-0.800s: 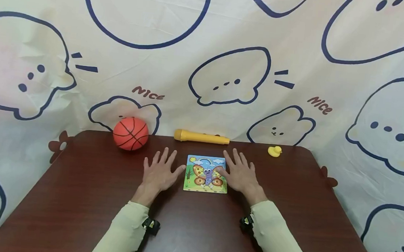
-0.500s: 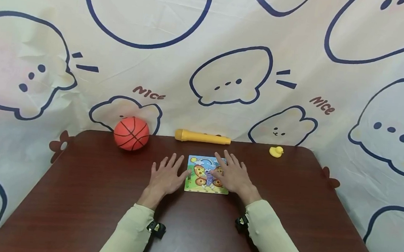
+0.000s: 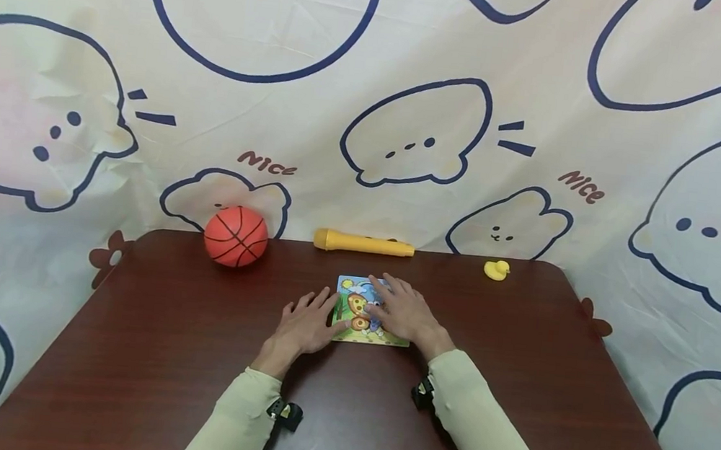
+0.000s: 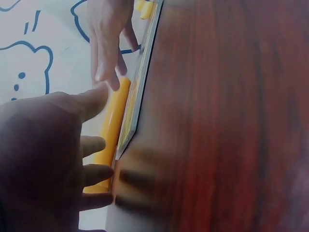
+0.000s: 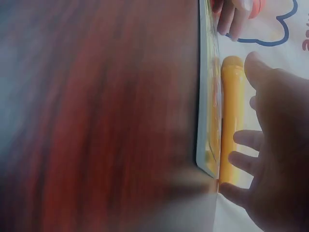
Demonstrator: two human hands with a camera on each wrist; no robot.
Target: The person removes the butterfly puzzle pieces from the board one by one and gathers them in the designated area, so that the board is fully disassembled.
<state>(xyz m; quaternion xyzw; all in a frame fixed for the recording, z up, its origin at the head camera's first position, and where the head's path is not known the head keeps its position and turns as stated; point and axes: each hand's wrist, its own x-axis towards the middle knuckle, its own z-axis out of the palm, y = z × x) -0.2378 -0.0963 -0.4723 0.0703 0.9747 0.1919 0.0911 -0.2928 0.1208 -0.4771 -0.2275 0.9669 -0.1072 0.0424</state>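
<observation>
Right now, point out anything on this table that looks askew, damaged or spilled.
Nothing stands out. The butterfly puzzle board lies flat and square to the table under both hands. The basketball, yellow tube and rubber duck sit along the far edge.

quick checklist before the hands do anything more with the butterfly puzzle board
1. Right hand on the butterfly puzzle board: ok, fingers lie flat across it.
2. Left hand at the board's left edge: ok, fingertips touch it.
3. Firm grip on the board or a piece: cannot tell, the fingers hide the contact.
4. Board flat on the table: ok.
5. Yellow tube apart from the board: ok, behind it at the table's far edge.
6. Basketball and rubber duck out of the way: ok.
</observation>
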